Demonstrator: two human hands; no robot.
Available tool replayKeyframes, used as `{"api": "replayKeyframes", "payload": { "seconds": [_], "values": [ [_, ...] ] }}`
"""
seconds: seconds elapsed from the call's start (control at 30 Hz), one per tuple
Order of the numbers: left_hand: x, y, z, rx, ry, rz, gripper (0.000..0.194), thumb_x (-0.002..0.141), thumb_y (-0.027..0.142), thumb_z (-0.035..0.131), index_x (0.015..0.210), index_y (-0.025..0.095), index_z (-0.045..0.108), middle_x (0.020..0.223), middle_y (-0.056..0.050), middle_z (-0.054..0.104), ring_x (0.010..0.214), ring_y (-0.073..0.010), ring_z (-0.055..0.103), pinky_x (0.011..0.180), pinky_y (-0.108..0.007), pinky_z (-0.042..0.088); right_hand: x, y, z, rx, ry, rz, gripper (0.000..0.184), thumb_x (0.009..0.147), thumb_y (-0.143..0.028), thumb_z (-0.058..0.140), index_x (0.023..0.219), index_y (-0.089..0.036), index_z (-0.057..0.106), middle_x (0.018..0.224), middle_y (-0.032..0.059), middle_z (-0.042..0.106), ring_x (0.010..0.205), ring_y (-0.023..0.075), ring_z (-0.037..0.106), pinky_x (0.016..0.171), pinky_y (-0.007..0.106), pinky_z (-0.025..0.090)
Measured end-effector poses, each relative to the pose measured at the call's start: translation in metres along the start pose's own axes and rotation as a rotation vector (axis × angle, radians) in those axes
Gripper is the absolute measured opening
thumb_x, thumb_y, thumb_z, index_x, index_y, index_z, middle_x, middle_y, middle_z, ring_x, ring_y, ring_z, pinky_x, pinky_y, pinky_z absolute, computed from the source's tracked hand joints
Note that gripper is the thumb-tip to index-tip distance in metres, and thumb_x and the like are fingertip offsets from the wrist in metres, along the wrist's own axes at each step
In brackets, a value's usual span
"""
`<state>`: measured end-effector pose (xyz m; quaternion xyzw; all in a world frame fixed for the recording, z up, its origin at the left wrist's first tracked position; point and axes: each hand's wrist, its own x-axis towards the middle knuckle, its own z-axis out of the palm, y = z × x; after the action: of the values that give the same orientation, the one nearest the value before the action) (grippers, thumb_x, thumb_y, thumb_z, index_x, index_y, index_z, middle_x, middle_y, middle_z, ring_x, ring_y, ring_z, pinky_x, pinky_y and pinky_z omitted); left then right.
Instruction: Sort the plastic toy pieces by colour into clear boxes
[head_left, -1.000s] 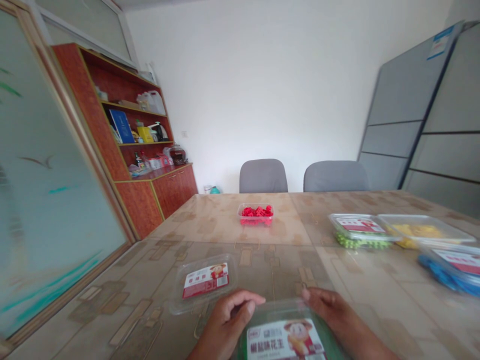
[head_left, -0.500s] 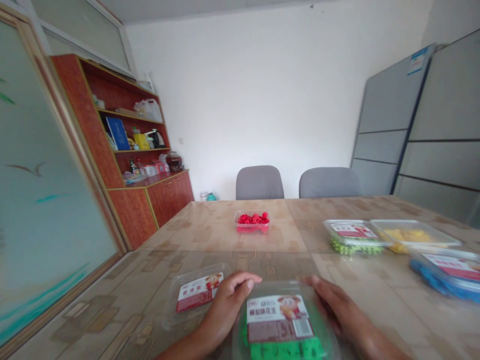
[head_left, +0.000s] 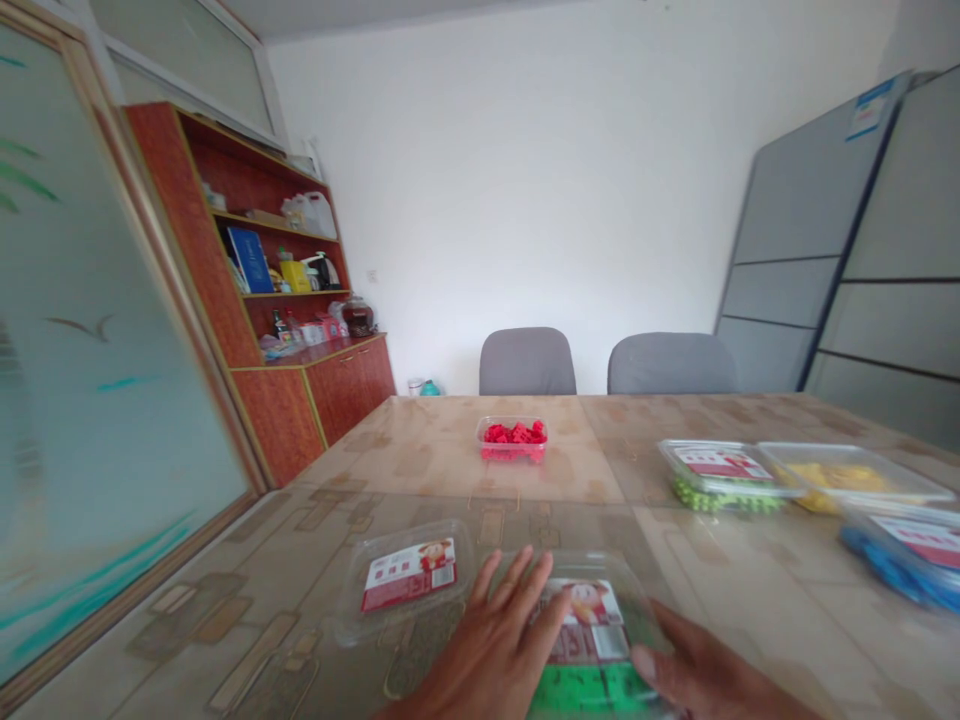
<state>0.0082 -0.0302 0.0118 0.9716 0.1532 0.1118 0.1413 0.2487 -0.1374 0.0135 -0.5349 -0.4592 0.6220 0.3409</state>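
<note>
A clear plastic box of green pieces (head_left: 592, 650) with a red-and-white label sits at the table's near edge. My left hand (head_left: 499, 645) lies flat on its lid, fingers stretched out and apart. My right hand (head_left: 694, 675) rests against the box's right side, thumb at the lid's edge; its other fingers are out of view. Just to the left, beside my left hand, lies a clear lid with a red label (head_left: 409, 585).
An open tub of red pieces (head_left: 513, 439) stands mid-table. At the right are closed boxes of light green pieces (head_left: 720, 478), yellow pieces (head_left: 847, 475) and blue pieces (head_left: 900, 555). Two grey chairs (head_left: 527, 362) stand behind the table (head_left: 420, 450). A wooden cabinet (head_left: 300, 320) is at the left.
My left hand has moved from the box's left side onto its lid and spread flat. My right hand has slid nearer along the right side.
</note>
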Motion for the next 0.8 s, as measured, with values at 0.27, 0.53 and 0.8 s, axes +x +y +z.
{"api": "replayKeyframes", "payload": {
  "seconds": [0.27, 0.53, 0.8],
  "values": [
    [0.003, 0.013, 0.000, 0.124, -0.059, -0.031, 0.088, 0.079, 0.058, 0.063, 0.149, 0.023, 0.021, 0.154, -0.019, 0.013, 0.139, -0.0440, 0.009, 0.104, -0.072, 0.009, -0.003, 0.003, 0.005, 0.008, 0.072, -0.059, 0.084, 0.074, -0.067, 0.061, 0.141, -0.022, 0.037, 0.055, -0.0046, 0.058, 0.038, 0.0056, 0.048, 0.036, 0.012, 0.035],
    [-0.004, -0.001, -0.009, 0.001, -0.015, 0.023, 0.081, 0.086, 0.062, 0.050, 0.150, 0.028, 0.014, 0.155, -0.013, 0.009, 0.140, -0.0394, 0.011, 0.109, -0.065, 0.011, 0.012, 0.013, -0.009, -0.355, 0.323, -0.123, 0.088, 0.081, -0.071, 0.043, 0.145, -0.012, 0.031, 0.061, 0.0029, 0.066, 0.050, 0.0183, 0.064, 0.046, 0.026, 0.052],
    [-0.019, -0.021, 0.003, -0.053, 0.074, -0.028, 0.092, 0.086, 0.055, 0.056, 0.150, 0.032, -0.006, 0.156, -0.011, -0.009, 0.140, -0.0408, 0.003, 0.109, -0.062, 0.020, -0.004, -0.012, 0.007, -1.116, 0.468, -0.781, 0.063, 0.084, -0.043, 0.062, 0.141, -0.028, 0.042, 0.141, 0.0097, 0.050, 0.125, 0.0325, 0.049, 0.100, 0.045, 0.046]
  ]
}}
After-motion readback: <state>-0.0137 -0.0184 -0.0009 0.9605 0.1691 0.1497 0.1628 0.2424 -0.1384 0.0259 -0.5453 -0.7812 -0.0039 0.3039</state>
